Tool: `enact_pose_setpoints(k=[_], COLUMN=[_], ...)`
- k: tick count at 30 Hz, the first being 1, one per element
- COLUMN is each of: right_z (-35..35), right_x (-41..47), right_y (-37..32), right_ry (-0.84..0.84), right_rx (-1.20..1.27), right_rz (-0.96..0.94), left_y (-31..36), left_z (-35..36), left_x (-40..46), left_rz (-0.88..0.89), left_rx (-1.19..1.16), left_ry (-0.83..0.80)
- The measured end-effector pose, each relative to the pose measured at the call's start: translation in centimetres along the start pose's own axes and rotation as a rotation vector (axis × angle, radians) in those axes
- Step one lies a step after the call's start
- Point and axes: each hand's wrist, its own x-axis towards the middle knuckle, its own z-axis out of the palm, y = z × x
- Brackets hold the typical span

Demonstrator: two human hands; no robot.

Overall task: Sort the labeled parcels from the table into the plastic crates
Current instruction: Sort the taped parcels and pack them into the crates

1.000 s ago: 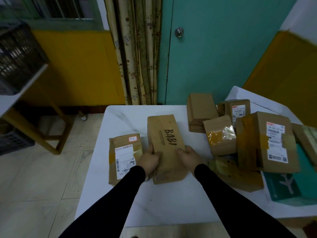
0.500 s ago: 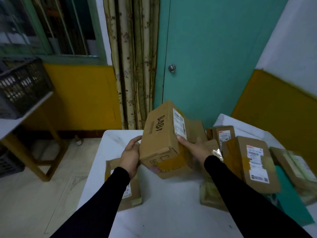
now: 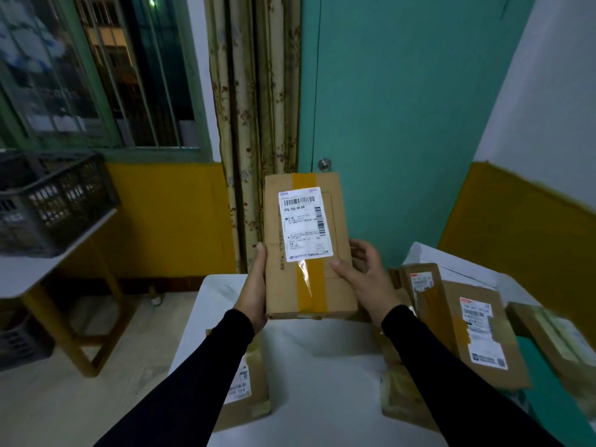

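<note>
The parcel, now lifted off the surface and turned label-up, is gripped by both hands for reading before crating.

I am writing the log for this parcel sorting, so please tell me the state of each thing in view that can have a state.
Held parcel: lifted off the table, upright, label facing the camera.
Left hand: grips the parcel's left edge.
Right hand: grips its right edge.
Big parcel: lying on the table, label up.
Black crate: on the side table; contents not visible.
Door: closed.
</note>
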Motion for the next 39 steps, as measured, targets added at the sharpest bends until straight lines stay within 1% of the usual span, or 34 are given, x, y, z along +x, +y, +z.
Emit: enact_pose_setpoints(k=[1,4,7,9,12,15,18,21,24,30,34,37,39], right_z=[0.0,-0.2,-0.1,0.1,0.4,0.7,1.0,1.1,1.0,1.4,2.4,4.7,7.3], right_x=[-0.1,-0.3,-0.6,-0.8,-0.8,-0.9,-0.8,-0.6,-0.4,-0.1,0.2,0.6,0.6], right_y=[-0.4,-0.5,-0.1,0.0,0.1,0.0,0.1,0.2,0.4,0.6,-0.3,-1.0,-1.4], right_ry=[0.003,0.025,0.013,0.018,0.029,0.002,-0.044,-0.075,-0.092,-0.141,-0.194,-0.3,-0.406], right_rx=[0.038,0.09,0.1,0.083,0.068,0.077,0.102,0.154,0.177,0.131,0.114,0.085,0.096], right_rz=[0.001,0.016,0.02,0.009,-0.013,-0.004,0.044,0.094,0.121,0.116,0.099,0.091,0.091], left_y=[0.2,1.0,2.4,3.2,3.9,3.9,3.2,2.3,1.7,2.4,3.2,4.0,4.8], left_z=[-0.1,-0.4,-1.3,-1.8,-2.3,-1.9,-1.3,-0.7,-0.3,-0.7,-2.6,-5.1,-7.2], left_x=[-0.1,0.1,0.7,1.2,1.5,1.0,0.6,0.3,-0.2,-0.9,-2.1,-3.9,-5.7], left_rz=[0.017,0.1,0.159,0.172,0.179,0.241,0.324,0.379,0.381,0.393,0.413,0.366,0.34], left_rx=[0.008,0.135,0.196,0.227,0.274,0.216,0.107,0.066,0.066,0.091,0.122,0.106,0.07], left_ry=[-0.026,-0.078,-0.064,-0.072,-0.035,0.031,0.079,0.133,0.156,0.193,0.243,0.306,0.344])
